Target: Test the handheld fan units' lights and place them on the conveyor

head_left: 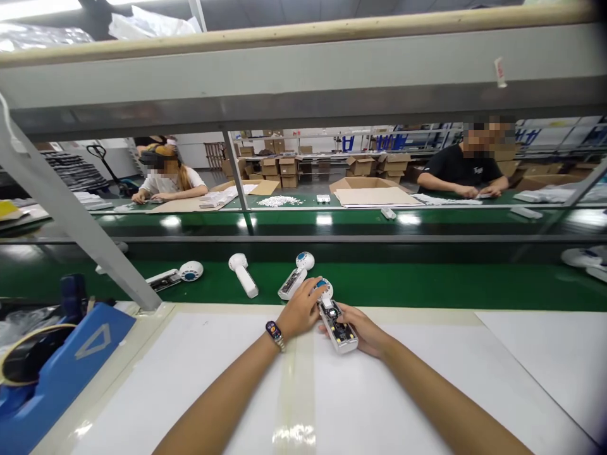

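Note:
Both my hands are on one white handheld fan [342, 333], its handle open so that a dark circuit board shows inside. My left hand [300, 308], with a watch on the wrist, has its fingers closed over the round head end. From the right, my right hand [364, 330] grips the handle near its middle. The fan is tilted, held just above the white work surface [227, 373]. Right behind my left hand lies a second opened fan [293, 283] on the green belt [408, 284]. Part of the held fan's head is hidden by my fingers.
More white fans lie on the belt: a closed one [244, 276] and an opened one [190, 272]. A blue tape dispenser [80, 366] stands at left. A slanted metal post [80, 208] and an overhead beam [303, 76] frame the bench. Two people sit across the line.

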`<state>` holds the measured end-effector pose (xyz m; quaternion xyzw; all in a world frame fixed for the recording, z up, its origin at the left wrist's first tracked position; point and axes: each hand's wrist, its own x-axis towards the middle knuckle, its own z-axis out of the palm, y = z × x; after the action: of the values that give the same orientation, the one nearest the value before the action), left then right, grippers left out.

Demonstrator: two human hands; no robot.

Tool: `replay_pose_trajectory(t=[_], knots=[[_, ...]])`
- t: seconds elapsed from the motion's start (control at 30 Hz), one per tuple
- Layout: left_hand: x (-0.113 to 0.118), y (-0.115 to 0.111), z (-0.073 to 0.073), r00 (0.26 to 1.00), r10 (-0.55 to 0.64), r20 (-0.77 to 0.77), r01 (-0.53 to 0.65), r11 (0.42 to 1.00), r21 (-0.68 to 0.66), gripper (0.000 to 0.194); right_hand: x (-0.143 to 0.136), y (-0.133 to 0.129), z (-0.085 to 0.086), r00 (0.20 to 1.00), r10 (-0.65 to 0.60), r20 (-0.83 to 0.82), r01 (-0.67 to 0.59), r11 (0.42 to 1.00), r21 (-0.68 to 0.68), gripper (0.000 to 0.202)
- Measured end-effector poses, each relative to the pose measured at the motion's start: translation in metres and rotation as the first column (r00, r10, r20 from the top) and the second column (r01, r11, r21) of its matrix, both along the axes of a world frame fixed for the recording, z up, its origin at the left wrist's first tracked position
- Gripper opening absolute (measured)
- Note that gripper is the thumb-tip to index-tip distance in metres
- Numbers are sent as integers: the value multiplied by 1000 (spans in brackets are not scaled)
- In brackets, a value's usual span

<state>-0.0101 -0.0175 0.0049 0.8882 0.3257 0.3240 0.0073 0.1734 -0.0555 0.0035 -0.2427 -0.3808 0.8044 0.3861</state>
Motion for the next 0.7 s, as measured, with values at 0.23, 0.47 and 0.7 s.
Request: replay_pose_trajectory(t=[0.23, 0.47, 0.7], knots=[[0, -4, 2, 998, -11, 54, 17, 994, -108, 63, 0, -6, -2, 1000, 23, -2, -23, 999, 30, 41], [-1, -3, 2, 999, 19, 45, -5, 956, -293, 65, 0, -10, 0, 1000, -13, 13, 13, 1000, 24, 42], [0, -2, 2, 998, 18, 63, 1, 958, -287, 63, 1, -10, 2, 1000, -8, 13, 8, 999, 34, 46]])
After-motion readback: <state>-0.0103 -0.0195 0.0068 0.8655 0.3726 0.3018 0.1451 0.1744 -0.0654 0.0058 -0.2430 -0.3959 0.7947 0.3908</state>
